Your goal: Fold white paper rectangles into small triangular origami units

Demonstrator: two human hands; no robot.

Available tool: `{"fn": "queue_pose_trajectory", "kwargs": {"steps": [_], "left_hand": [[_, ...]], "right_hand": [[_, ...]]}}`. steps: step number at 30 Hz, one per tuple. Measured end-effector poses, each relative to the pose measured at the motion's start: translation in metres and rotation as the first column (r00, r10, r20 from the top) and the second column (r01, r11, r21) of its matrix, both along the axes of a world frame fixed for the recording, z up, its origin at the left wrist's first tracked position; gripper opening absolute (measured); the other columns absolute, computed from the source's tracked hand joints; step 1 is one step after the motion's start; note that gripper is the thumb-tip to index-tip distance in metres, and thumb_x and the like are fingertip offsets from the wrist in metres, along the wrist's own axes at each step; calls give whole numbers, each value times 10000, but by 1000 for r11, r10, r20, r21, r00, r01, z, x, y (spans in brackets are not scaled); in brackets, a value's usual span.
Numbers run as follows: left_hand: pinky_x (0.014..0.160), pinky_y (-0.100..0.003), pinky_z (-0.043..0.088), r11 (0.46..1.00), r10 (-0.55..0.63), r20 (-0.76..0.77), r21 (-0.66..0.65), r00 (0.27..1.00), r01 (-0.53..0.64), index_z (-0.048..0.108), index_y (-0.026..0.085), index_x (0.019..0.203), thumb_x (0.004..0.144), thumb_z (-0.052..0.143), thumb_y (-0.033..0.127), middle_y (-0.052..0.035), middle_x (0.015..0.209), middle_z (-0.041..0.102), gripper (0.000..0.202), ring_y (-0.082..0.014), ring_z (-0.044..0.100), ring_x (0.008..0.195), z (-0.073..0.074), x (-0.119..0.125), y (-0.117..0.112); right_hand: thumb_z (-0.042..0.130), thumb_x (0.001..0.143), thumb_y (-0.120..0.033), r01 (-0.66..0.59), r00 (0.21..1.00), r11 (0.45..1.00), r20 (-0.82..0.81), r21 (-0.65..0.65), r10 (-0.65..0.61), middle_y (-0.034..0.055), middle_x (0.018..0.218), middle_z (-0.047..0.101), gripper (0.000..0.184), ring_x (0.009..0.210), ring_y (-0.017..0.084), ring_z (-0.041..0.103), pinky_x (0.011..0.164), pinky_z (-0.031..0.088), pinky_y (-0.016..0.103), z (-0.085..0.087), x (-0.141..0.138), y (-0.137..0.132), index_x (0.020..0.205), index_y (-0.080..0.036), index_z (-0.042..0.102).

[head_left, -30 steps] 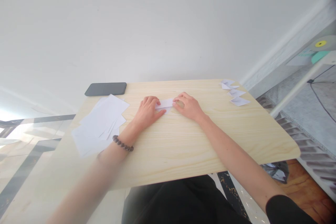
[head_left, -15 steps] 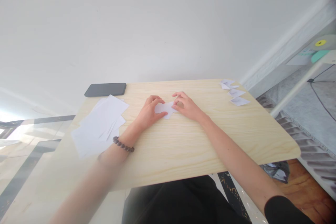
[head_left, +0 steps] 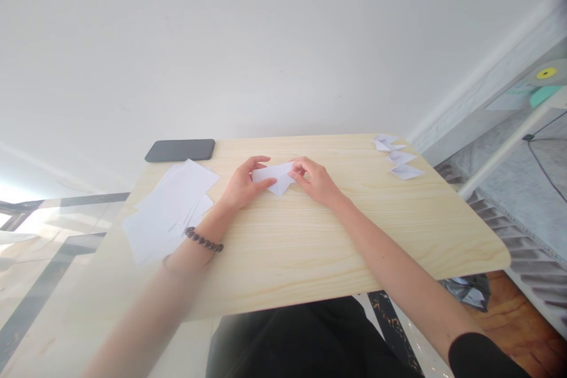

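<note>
A small folded piece of white paper [head_left: 279, 175] spans the space between my two hands, above the middle of the table. Its upper edge is nearly straight and a pointed flap hangs down at the centre. My left hand [head_left: 248, 182] grips its left end, thumb across the near face and fingers behind. At the right end, my right hand [head_left: 313, 178] pinches the paper between thumb and curled fingers. A beaded bracelet [head_left: 204, 240] circles my left wrist.
Loose white sheets [head_left: 172, 204] lie overlapping at the table's left, below a dark phone [head_left: 179, 150]. Several folded paper pieces [head_left: 406, 172] line the far right edge. The wooden table [head_left: 305, 260] meets a wall behind. A plastic bag [head_left: 467, 290] rests on the floor at right.
The paper has tilted up and shows more of its face, with the pointed flap plainer. My left hand has shifted slightly left, and my right fingers have closed in on the paper's edge.
</note>
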State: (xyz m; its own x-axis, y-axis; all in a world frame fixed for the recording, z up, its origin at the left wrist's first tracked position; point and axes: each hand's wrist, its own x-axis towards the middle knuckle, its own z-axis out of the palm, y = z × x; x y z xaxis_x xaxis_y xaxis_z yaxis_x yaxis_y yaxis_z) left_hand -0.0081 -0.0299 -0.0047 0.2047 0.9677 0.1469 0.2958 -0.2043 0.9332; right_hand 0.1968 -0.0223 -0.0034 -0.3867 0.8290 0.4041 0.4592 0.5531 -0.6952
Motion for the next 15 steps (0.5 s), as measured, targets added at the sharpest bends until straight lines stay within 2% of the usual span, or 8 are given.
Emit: {"fn": "queue_pose_trajectory", "kwargs": {"steps": [2,4,6,7,9,11,13,15], "left_hand": [[678,-289,485,1000,29,11,2,1000,-29,428,202,1207,661,664,350,-54,951,604,612,-157,593,770,1,2,-1],[678,-289,485,998,61,31,19,998,-62,355,214,1269,656,671,340,-55,953,606,702,-155,596,760,1,4,-2],[688,-292,485,997,66,69,41,995,-68,276,217,1318,659,673,330,-50,933,605,777,-158,598,770,2,6,-3],[692,-292,485,997,56,89,47,994,-60,248,213,1331,665,669,324,-46,914,605,796,-160,598,775,2,7,-4],[690,-289,484,998,28,109,50,994,-33,228,201,1340,681,656,314,-38,874,605,794,-161,599,775,2,8,-5],[674,-286,482,998,20,84,49,996,-24,250,193,1329,691,645,315,-32,841,604,761,-158,597,747,2,8,-6],[670,-291,480,997,45,25,58,999,-47,300,197,1305,689,644,329,-26,822,603,718,-156,592,719,2,8,-7],[676,-304,479,994,84,-40,75,996,-81,362,208,1269,673,655,351,-24,824,604,679,-159,589,704,2,9,-7]], "right_hand": [[461,819,-348,46,998,998,-43,-31,-47,18,813,593,163,700,120,538,663,424,259,0,-2,-1,883,-203,497],[509,786,-366,68,989,993,-121,-101,-80,-4,756,586,292,660,120,539,640,424,259,-2,-4,-2,1031,-218,458],[556,747,-381,32,973,979,-217,-201,-76,-9,758,590,469,642,120,546,611,429,257,-4,-5,-1,1156,-226,386],[576,729,-391,2,965,968,-254,-249,-67,-5,771,593,499,644,120,550,596,430,252,-5,-5,-1,1162,-224,390],[603,702,-415,-46,958,947,-284,-317,-49,10,795,595,423,655,120,552,576,426,242,-7,-5,0,1051,-205,489],[610,690,-434,-47,966,942,-254,-331,-41,17,787,595,316,652,117,538,570,417,235,-8,-5,1,876,-182,566],[608,689,-439,-9,979,956,-197,-293,-51,13,761,597,282,625,108,510,560,399,231,-6,-4,0,790,-176,594],[607,693,-428,33,987,973,-146,-227,-67,8,750,607,261,602,101,482,555,383,230,-4,-4,-1,780,-182,615]]}}
